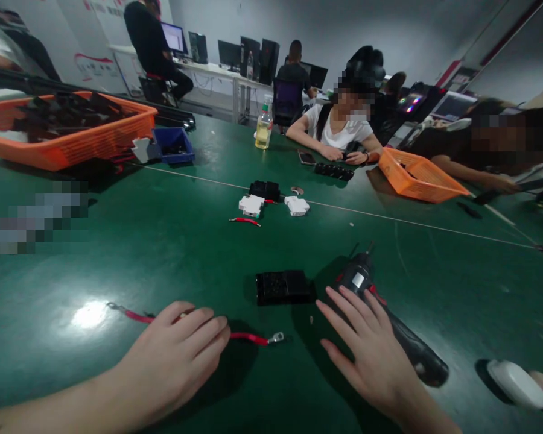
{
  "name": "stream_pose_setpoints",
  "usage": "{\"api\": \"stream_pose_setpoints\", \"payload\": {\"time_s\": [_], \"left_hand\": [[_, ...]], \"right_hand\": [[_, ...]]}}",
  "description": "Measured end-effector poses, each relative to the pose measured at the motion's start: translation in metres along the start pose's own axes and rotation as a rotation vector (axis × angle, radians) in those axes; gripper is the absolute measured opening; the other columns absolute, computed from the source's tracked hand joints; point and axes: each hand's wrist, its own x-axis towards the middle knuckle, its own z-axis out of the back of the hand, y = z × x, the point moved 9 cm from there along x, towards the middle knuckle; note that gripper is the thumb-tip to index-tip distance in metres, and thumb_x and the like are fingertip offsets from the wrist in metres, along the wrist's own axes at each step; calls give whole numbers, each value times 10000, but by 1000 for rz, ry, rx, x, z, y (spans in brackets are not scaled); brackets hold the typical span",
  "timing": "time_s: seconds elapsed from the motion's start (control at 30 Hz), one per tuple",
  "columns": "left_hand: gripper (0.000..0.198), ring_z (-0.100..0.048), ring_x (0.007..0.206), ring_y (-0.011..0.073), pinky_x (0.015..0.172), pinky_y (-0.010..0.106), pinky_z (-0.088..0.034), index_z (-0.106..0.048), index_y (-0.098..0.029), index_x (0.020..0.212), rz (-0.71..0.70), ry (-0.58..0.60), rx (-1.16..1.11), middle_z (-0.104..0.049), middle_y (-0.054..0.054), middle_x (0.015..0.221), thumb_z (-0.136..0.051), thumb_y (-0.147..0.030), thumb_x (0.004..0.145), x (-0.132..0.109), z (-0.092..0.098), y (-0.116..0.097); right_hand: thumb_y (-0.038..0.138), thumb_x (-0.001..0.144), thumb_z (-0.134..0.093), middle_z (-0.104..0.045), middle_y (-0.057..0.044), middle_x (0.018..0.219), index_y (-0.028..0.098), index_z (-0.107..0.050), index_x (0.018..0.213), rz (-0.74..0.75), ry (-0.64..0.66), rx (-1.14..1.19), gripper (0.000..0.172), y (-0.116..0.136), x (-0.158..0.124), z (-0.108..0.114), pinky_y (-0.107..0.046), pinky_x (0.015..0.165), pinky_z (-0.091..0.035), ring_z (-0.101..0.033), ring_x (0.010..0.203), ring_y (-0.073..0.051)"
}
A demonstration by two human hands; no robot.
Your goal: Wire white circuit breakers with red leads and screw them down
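My left hand (185,346) is closed around the middle of a red cable (248,337), which sticks out on both sides and ends in metal ring lugs. With fingers spread, my right hand (366,343) hovers over or rests beside a black electric screwdriver (409,337); whether it touches is unclear. The screwdriver lies on the green table, its bit pointing away from me. Between and beyond my hands lies a black rectangular plastic part (284,287). Farther off are two white modules (251,205), a short red cable (245,221) and another black part (265,190).
An orange basket (67,154) full of black parts stands at left beside a blue bin (174,147). A bottle (263,129) stands at the back. Across the table sits a person near another orange basket (423,175). A white rounded object (516,383) lies at right.
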Motion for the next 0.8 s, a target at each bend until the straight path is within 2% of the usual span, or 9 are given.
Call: {"api": "stream_pose_setpoints", "payload": {"time_s": [0.17,0.33,0.43,0.6,0.7,0.8], "left_hand": [[199,-631,892,192,749,389,-460,-713,-248,993,-10,31,100,-728,24,1029,-529,-237,916,2,-1,7],[199,-632,918,209,742,388,-457,-713,-206,977,-26,39,181,-719,45,1038,-522,-236,930,4,0,2],[184,-631,938,216,753,385,-455,-714,-184,953,-30,25,204,-715,55,1035,-535,-218,921,3,3,-1],[175,-625,939,218,745,374,-438,-703,-172,951,-73,22,208,-711,62,1047,-536,-219,923,-3,7,1],[171,-622,936,224,747,379,-433,-698,-172,952,-48,38,221,-705,70,1048,-537,-223,923,-7,8,10],[172,-619,943,234,787,402,-438,-696,-174,960,-2,54,232,-701,78,1042,-536,-227,922,-10,9,18]], "right_hand": [[337,925,-550,-416,-51,1548,355,-565,1375,-36,8,-75,450,-16,1,0,-664,1142,-270,-384,1417,-355],[314,937,-528,-441,-71,1525,313,-614,1321,-66,-22,-117,393,-27,7,3,-624,1171,-245,-375,1424,-335],[295,948,-518,-404,-81,1547,291,-621,1310,-89,-48,-119,376,-28,8,5,-615,1181,-223,-352,1439,-328],[274,942,-525,-307,-86,1597,246,-582,1329,-125,-95,51,392,-10,-2,8,-579,1199,-238,-261,1487,-307],[280,935,-545,-283,-70,1604,274,-564,1320,-156,-71,182,386,11,-5,4,-650,1197,-160,-222,1500,-323],[275,940,-539,-251,-79,1611,270,-552,1315,-194,-46,304,375,27,1,-2,-615,1189,-236,-223,1501,-313]]}}
